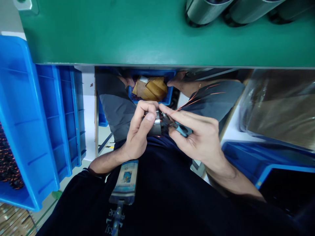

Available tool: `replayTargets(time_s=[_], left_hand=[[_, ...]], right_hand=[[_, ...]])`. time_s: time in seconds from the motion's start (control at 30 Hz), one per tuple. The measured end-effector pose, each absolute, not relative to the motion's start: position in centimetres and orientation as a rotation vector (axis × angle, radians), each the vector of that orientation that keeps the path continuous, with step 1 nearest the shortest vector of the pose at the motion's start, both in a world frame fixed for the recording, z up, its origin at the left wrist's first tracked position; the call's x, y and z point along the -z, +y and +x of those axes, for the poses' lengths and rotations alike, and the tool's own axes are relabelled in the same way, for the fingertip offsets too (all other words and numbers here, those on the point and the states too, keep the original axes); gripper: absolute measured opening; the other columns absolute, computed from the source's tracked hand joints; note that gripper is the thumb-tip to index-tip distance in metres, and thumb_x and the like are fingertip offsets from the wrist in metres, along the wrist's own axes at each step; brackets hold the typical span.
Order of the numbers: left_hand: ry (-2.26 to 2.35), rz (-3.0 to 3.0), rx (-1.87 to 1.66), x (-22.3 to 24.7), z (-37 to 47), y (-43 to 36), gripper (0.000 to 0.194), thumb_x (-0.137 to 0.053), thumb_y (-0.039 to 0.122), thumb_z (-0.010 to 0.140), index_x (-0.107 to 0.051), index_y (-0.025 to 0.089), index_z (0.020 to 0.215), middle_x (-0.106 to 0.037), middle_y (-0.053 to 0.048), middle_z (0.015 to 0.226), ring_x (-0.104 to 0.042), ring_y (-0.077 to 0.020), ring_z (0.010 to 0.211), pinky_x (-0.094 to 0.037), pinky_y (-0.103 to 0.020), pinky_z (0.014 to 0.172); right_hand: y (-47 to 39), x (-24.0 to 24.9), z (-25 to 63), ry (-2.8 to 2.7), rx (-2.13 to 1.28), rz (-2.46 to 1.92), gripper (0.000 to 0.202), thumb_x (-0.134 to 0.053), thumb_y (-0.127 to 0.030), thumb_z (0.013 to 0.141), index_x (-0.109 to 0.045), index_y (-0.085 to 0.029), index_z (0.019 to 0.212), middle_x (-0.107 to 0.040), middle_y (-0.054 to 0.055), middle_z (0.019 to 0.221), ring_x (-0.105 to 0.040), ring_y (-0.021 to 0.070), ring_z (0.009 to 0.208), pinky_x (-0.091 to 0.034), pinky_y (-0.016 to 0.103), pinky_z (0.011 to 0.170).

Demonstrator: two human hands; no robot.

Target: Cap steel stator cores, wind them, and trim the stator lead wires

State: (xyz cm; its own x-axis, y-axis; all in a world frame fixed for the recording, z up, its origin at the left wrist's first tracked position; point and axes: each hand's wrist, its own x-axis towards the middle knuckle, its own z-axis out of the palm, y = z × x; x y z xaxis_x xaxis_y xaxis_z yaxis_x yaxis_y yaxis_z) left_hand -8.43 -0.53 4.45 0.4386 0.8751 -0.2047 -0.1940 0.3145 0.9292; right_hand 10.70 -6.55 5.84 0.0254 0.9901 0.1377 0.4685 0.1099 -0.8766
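Landmark: green tabletop [118, 36]; all locs given from it.
Metal cylinder: off tabletop's near edge, approx. mid-width, in front of wearer's body; silver band visible, remainder mostly hidden by fingers.
L hand [140, 131]: fingers + thumb curled round metal cylinder [157, 124], gripping it from tabletop's L side.
R hand [201, 131]: wrapped round hand tool [183, 129], teal grips, prob. pliers or cutters; index extended twd cyl. and L fingertips.
Tool jaws: at cyl.'s R end; contact or bite can't be confirmed.
Copper wires [194, 102]: several long, loose ends, rising from R index twd tabletop's near edge.
Progress: judged part-way; tool in position at cyl., but wire ends long + loose, so work on them appears outstanding. Finished portion n/v, fingers block view.
Silver tubes [209, 12]: standing on tabletop, far R; role unconfirmed.
Blue crates [45, 127]: L of tabletop's near side; outermost holds dark pcs w/ copper glints [8, 160].
Floor bin [170, 95]: below tabletop's near edge, brown paper [155, 90] inside.
Wrapped package [280, 108]: nr tabletop's R end, near side.
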Motion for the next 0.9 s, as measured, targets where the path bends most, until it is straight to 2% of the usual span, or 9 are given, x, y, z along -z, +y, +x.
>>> replayTargets(time_s=[0.07, 0.27, 0.4, 0.47, 0.57, 0.67, 0.77, 0.83, 0.9], left_hand=[[0.843, 0.934, -0.816, -4.8, -8.1, -0.5, 0.024, -0.066, 0.049, 0.119, -0.061, 0.027, 0.113, -0.063, -0.005, 0.124, -0.061, -0.0212, 0.109, -0.054, -0.037, 0.104], [0.905, 0.810, -0.802, -5.7, -7.7, -0.4, 0.031, -0.072, 0.054, 0.115, -0.053, 0.029, 0.111, -0.062, -0.006, 0.127, -0.065, -0.0239, 0.117, -0.059, -0.043, 0.115], [0.892, 0.818, -0.821, -5.7, -7.7, -0.5, 0.030, -0.073, 0.053, 0.115, -0.055, 0.029, 0.113, -0.061, -0.006, 0.129, -0.064, -0.0227, 0.119, -0.057, -0.043, 0.120], [0.891, 0.807, -0.817, -5.5, -7.6, -0.5, 0.027, -0.072, 0.052, 0.116, -0.056, 0.029, 0.114, -0.061, -0.006, 0.130, -0.064, -0.0223, 0.120, -0.057, -0.043, 0.120], [0.918, 0.770, -0.816, -5.1, -7.7, -0.5, 0.028, -0.073, 0.052, 0.116, -0.058, 0.028, 0.112, -0.060, -0.005, 0.126, -0.062, -0.0199, 0.115, -0.060, -0.036, 0.112], [0.978, 0.696, -0.823, -5.3, -8.7, -0.1, 0.032, -0.076, 0.054, 0.113, -0.058, 0.028, 0.112, -0.058, -0.003, 0.122, -0.061, -0.0155, 0.100, -0.063, -0.027, 0.090], [1.059, 0.611, -0.824, -6.6, -11.7, 0.5, 0.040, -0.077, 0.062, 0.110, -0.056, 0.029, 0.118, -0.057, -0.002, 0.128, -0.062, -0.0126, 0.085, -0.060, -0.025, 0.067], [1.107, 0.615, -0.859, -8.1, -14.8, 0.8, 0.051, -0.085, 0.065, 0.101, -0.058, 0.029, 0.124, -0.060, -0.005, 0.136, -0.067, -0.0137, 0.086, -0.061, -0.026, 0.066], [1.171, 0.676, -0.905, -10.1, -18.6, 1.0, 0.058, -0.095, 0.058, 0.093, -0.061, 0.028, 0.129, -0.065, -0.007, 0.139, -0.071, -0.0160, 0.092, -0.064, -0.027, 0.072]], right_hand=[[-6.5, -5.7, 10.6, -1.547, -0.817, -1.462, 0.067, -0.070, -0.006, 0.104, -0.077, -0.032, 0.165, -0.091, 0.003, 0.127, -0.086, 0.0186, 0.099, -0.073, 0.030, 0.096], [-6.4, -5.9, 10.4, -1.655, -0.658, -1.607, 0.066, -0.073, -0.007, 0.103, -0.078, -0.031, 0.164, -0.081, 0.003, 0.103, -0.082, 0.0204, 0.094, -0.072, 0.034, 0.100], [-6.8, -5.9, 10.4, -1.670, -0.610, -1.644, 0.061, -0.074, -0.010, 0.106, -0.079, -0.032, 0.163, -0.083, 0.001, 0.098, -0.083, 0.0167, 0.087, -0.072, 0.027, 0.094], [-6.7, -5.7, 10.4, -1.644, -0.638, -1.642, 0.061, -0.075, -0.011, 0.106, -0.079, -0.034, 0.163, -0.089, 0.000, 0.105, -0.085, 0.0153, 0.087, -0.072, 0.025, 0.092], [-6.0, -4.7, 10.2, -1.557, -0.792, -1.545, 0.059, -0.074, -0.011, 0.106, -0.081, -0.035, 0.160, -0.093, -0.001, 0.132, -0.092, 0.0205, 0.106, -0.076, 0.031, 0.103], [-5.2, -3.0, 10.2, -1.451, -0.907, -1.492, 0.049, -0.075, -0.016, 0.107, -0.086, -0.029, 0.153, -0.089, 0.002, 0.144, -0.093, 0.0255, 0.118, -0.075, 0.037, 0.112], [-4.8, -1.1, 10.5, -1.432, -0.872, -1.546, 0.044, -0.080, -0.024, 0.106, -0.088, -0.030, 0.149, -0.092, 0.004, 0.136, -0.094, 0.0273, 0.111, -0.078, 0.036, 0.103], [-4.9, 0.4, 10.9, -1.459, -0.833, -1.575, 0.046, -0.084, -0.031, 0.104, -0.088, -0.036, 0.149, -0.094, 0.003, 0.128, -0.095, 0.0312, 0.104, -0.079, 0.036, 0.087], [-5.1, 2.0, 11.5, -1.474, -0.866, -1.605, 0.050, -0.089, -0.034, 0.100, -0.088, -0.046, 0.148, -0.095, 0.005, 0.118, -0.094, 0.0372, 0.094, -0.076, 0.037, 0.069]])
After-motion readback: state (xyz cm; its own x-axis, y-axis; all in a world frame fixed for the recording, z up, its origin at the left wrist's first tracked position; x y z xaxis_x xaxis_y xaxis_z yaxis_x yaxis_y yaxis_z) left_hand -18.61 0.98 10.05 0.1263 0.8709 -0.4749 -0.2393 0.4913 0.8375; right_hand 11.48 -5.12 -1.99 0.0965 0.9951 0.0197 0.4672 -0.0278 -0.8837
